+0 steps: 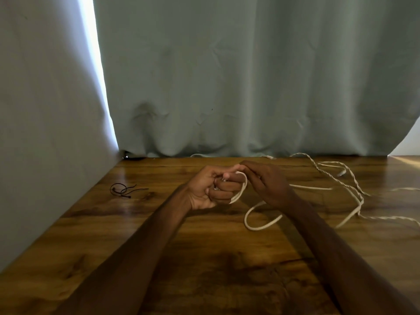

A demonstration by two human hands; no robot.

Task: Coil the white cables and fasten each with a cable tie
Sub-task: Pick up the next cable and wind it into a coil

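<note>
White cable (261, 225) loops round the left hand's (204, 189) curled fingers (223, 194); the right hand's (271, 186) fingers (250, 171) pinch it, toward the counter's (204, 258) far edge.

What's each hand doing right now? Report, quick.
Left hand: closed, gripping the white cable looped round its fingers.
Right hand: closed, pinching the same cable.

Cable ties (126, 190) left of hands (238, 185), cables (336, 178) right.
</note>
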